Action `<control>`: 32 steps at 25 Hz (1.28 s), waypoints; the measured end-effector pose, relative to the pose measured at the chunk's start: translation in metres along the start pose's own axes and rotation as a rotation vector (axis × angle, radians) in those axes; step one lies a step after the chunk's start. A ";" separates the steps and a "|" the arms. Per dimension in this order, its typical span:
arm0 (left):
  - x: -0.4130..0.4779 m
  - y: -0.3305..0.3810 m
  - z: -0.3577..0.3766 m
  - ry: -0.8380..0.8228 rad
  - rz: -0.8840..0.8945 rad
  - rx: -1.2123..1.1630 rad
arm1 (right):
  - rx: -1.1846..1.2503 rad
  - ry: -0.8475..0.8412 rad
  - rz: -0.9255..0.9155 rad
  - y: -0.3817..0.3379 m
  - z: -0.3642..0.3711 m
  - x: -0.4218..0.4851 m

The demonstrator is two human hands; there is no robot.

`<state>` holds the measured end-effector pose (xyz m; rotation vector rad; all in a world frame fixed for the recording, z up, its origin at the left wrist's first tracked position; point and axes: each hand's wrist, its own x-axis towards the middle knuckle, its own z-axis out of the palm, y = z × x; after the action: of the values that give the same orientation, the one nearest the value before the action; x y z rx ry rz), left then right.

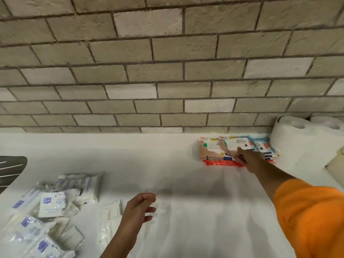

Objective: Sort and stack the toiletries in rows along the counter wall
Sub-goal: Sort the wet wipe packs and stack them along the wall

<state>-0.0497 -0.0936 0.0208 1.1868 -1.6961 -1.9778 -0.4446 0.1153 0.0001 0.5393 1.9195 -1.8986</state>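
Note:
A stack of colourful wet-wipe packs (pixel 214 148) lies against the brick wall at the back right of the white counter (pixel 176 174). My right hand (pixel 247 158) reaches out to it and pinches the front edge of the top pack (pixel 236 143). A red pack (pixel 221 162) sticks out at the bottom of the stack. My left hand (pixel 138 209) hovers over the counter near me, fingers loosely curled, holding nothing. A heap of white and blue sachets (pixel 54 207) lies at the front left.
Two white paper rolls (pixel 301 142) stand at the back right beside the wipes. A dark sink edge (pixel 11 168) shows at the far left. A clear plastic packet (pixel 109 216) lies next to my left wrist.

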 end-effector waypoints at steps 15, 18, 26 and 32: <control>0.009 -0.027 -0.017 -0.022 -0.003 0.143 | -0.290 -0.181 -0.052 0.106 0.025 -0.129; 0.008 -0.039 -0.030 -0.033 -0.025 0.179 | -0.342 -0.316 -0.044 0.134 0.045 -0.174; 0.012 -0.061 -0.093 -0.022 -0.048 0.192 | -0.495 -0.596 0.002 0.168 0.098 -0.262; 0.016 -0.062 -0.138 0.031 0.027 0.258 | -0.547 -0.625 -0.008 0.188 0.136 -0.297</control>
<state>0.0590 -0.1824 -0.0387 1.2618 -1.9859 -1.7545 -0.0923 -0.0190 -0.0058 -0.2081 1.8635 -1.2370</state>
